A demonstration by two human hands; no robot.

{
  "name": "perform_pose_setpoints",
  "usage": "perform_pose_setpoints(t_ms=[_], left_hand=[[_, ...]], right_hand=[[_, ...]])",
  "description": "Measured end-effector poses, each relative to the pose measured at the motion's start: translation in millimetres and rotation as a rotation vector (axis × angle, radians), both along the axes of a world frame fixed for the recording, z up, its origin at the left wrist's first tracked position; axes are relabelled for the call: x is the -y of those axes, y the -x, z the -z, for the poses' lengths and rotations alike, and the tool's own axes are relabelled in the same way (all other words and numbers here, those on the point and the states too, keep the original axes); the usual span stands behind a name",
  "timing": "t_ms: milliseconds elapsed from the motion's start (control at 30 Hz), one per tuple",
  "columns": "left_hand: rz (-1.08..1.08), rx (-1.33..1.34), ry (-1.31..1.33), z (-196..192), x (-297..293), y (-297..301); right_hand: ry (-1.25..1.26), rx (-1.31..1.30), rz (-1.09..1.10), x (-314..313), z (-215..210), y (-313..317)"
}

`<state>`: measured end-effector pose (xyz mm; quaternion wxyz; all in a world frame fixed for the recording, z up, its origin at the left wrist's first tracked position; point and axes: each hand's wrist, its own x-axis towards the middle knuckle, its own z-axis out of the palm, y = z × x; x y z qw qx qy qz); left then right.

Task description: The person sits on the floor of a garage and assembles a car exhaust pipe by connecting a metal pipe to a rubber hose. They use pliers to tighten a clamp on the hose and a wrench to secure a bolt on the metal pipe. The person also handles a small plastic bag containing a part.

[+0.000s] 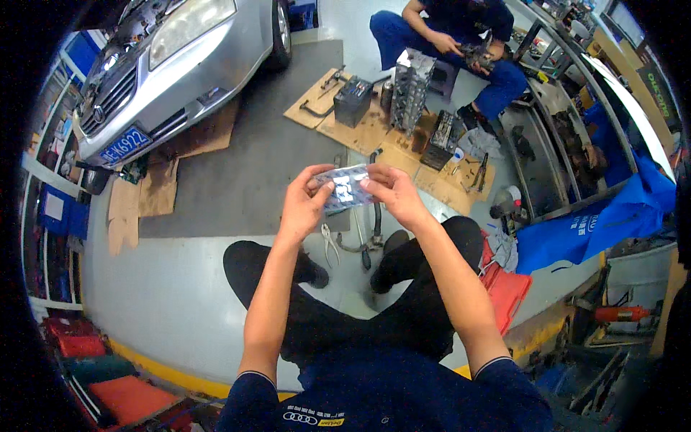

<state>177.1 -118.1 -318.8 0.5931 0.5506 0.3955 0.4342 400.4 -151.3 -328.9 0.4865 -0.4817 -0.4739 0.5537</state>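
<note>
Between my two hands is a small clear plastic packet (pixel 347 189), shiny, with a white label; what lies inside it is too small to make out. My left hand (pixel 306 200) pinches its left end, thumb on top. The right end is gripped by my right hand (pixel 392 191) in the same way. Below the packet, on the floor between my feet, lie pliers (pixel 330 245) with pale handles, a screwdriver (pixel 361 241) with a dark handle, and a dark bent hose or pipe (pixel 377 227).
Ahead, oily cardboard (pixel 367 137) bears a black battery (pixel 353 101), a metal engine part (pixel 412 90) and loose tools. A seated co-worker (pixel 461 43) handles a dark part. A silver car (pixel 173 65) stands at left; a metal rack (pixel 554 144) and red case (pixel 504 288) are at right.
</note>
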Motion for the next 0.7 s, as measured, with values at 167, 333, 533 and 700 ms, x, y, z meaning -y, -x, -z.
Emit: perform_pose_setpoints(t_ms=[167, 333, 533, 700], left_hand=[[0.023, 0.015, -0.059, -33.3, -15.9, -11.7], [0.022, -0.054, -0.073, -37.9, -74.4, -11.9], [0.003, 0.007, -0.037, -26.7, -109.0, -23.5], [-0.006, -0.089, -0.024, -16.4, -122.2, -19.7]], right_hand=[[-0.118, 0.059, 0.101, -19.2, -35.5, -15.1], [-0.108, 0.023, 0.083, -67.2, -49.5, -31.3], [-0.089, -0.027, 0.120, -109.2, -22.0, -38.2], [-0.077, -0.031, 0.104, -121.7, -7.6, -24.9]])
